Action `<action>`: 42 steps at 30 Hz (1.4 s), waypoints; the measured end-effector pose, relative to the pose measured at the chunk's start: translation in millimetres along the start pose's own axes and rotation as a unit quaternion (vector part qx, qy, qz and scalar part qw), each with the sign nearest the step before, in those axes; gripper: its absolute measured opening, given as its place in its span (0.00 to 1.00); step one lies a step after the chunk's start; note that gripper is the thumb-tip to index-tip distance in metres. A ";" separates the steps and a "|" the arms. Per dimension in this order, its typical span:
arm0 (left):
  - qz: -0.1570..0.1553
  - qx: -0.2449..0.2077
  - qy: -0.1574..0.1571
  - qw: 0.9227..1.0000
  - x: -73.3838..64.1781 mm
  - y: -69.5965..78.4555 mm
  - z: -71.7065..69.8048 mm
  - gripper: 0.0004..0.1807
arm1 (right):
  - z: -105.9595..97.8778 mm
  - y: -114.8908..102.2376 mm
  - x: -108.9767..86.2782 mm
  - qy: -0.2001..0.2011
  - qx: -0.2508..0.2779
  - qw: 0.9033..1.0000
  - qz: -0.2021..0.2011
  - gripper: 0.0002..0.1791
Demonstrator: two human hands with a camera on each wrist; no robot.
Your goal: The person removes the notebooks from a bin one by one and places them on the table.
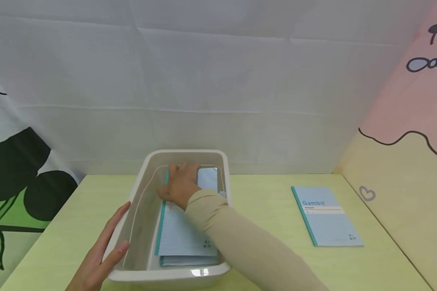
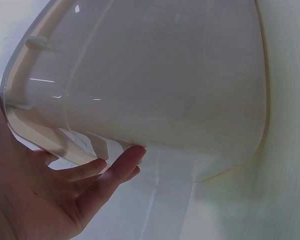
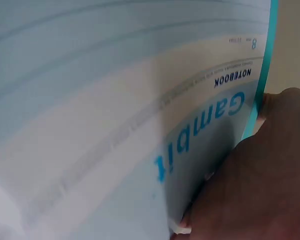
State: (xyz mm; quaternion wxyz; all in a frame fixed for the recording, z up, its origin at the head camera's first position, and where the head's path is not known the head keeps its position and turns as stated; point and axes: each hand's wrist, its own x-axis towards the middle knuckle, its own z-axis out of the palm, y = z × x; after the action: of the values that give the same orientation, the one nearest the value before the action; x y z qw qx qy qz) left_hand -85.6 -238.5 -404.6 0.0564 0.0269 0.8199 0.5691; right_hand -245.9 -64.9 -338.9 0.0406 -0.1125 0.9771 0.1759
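A white plastic bin (image 1: pixel 164 276) stands on the table with light-blue notebooks lying inside it. My right hand (image 1: pixel 183 184) reaches into the bin and grips the top notebook (image 1: pixel 189 238) near its far end. In the right wrist view, fingers (image 3: pixel 285 115) lie at the teal spine of this notebook (image 3: pixel 205 75), beside the printed word "Gambit"; some fingertips are hidden. Beneath it the edges of more notebooks (image 1: pixel 189 260) show. My left hand (image 1: pixel 98 252) rests against the bin's left side, its fingers fairly straight and the thumb at the rim.
Another light-blue Gambit notebook (image 1: pixel 327 226) lies flat on the pale green table (image 1: pixel 262 218), right of the bin. A white cloth (image 1: pixel 218 81) hangs behind the table. Printed panels stand at the left and right sides.
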 end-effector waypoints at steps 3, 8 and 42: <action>0.010 0.003 0.004 1.000 0.1 -0.6 0.3 0.35 | -6.6 7.4 2.5 0.017 0.005 1.000 0.011 0.29; 0.010 -0.007 -0.002 1.000 0.8 0.3 4.1 0.35 | -15.0 22.5 10.3 0.040 0.050 0.998 0.021 0.28; 0.008 0.027 0.001 1.000 -1.1 -7.5 -4.6 0.34 | 9.6 166.2 -12.6 0.042 0.342 0.937 0.052 0.46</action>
State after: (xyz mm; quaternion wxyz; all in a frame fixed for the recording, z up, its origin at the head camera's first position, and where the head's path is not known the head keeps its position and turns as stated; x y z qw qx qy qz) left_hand -84.9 -245.5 -409.9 0.0502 0.0343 0.8349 0.5470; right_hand -272.2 92.8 -290.8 0.0263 -0.0481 0.9836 -0.1719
